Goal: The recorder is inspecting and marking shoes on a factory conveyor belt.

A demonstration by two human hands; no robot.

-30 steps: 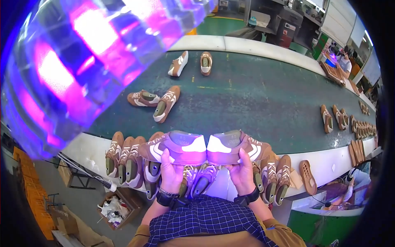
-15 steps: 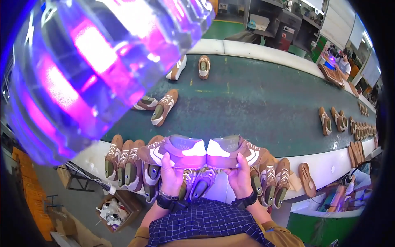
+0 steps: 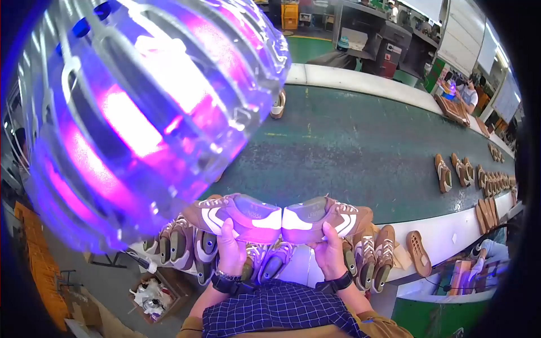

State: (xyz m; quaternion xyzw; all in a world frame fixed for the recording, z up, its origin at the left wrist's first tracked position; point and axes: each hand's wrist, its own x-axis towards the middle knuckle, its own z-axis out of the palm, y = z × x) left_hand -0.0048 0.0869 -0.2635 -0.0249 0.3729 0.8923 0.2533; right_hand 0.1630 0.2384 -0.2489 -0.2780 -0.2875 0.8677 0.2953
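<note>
A large clear ribbed plastic lamp housing glowing purple and pink [image 3: 141, 112] fills the view from nine to twelve o'clock. A dark green conveyor belt [image 3: 360, 152] crosses the centre. Brown shoes in a row [image 3: 479, 180] sit at three o'clock; a cardboard scrap box [image 3: 155, 293] lies at seven.

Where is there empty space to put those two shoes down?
The green belt is bare right beyond the left shoe and right shoe, up to its far white edge. It is crowded along the near ledge, where shoes stand packed under both hands, and at the belt's right end, with a row of shoes.
</note>
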